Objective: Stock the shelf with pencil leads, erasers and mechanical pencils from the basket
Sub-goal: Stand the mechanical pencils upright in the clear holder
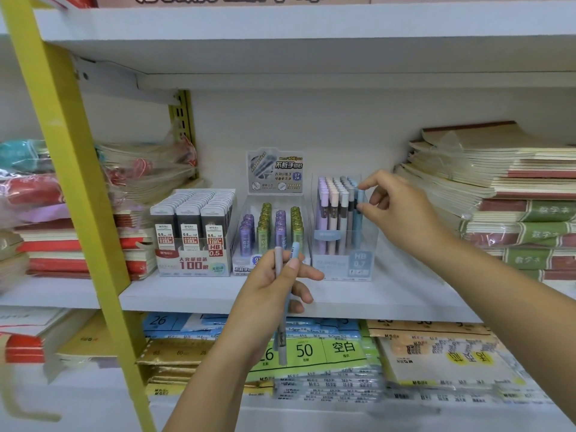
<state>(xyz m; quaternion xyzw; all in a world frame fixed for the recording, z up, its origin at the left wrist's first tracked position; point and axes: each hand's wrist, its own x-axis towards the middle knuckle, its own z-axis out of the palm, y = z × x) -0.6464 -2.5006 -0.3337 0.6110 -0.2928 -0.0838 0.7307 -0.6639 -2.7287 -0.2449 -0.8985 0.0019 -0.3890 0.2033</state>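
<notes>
Shelf (193, 294), white, carries a lead-case display (193, 235), a lead-tube display (274, 232) and, just right of them, a clear display box (344, 244) of upright mechanical pencils. The right arm reaches in from the near right. Its right hand (402, 213) is raised at the box's right end, thumb and forefinger pinching the top of a blue pencil (360, 213) standing in the box. The left hand (274, 285), nearer and lower, grips two pencils upright: a grey pencil (278, 260) and a blue-capped pencil (294, 249).

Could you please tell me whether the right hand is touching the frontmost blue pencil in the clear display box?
Touching. The head view shows the right hand pinching the blue pencil near its top between thumb and finger.
</notes>
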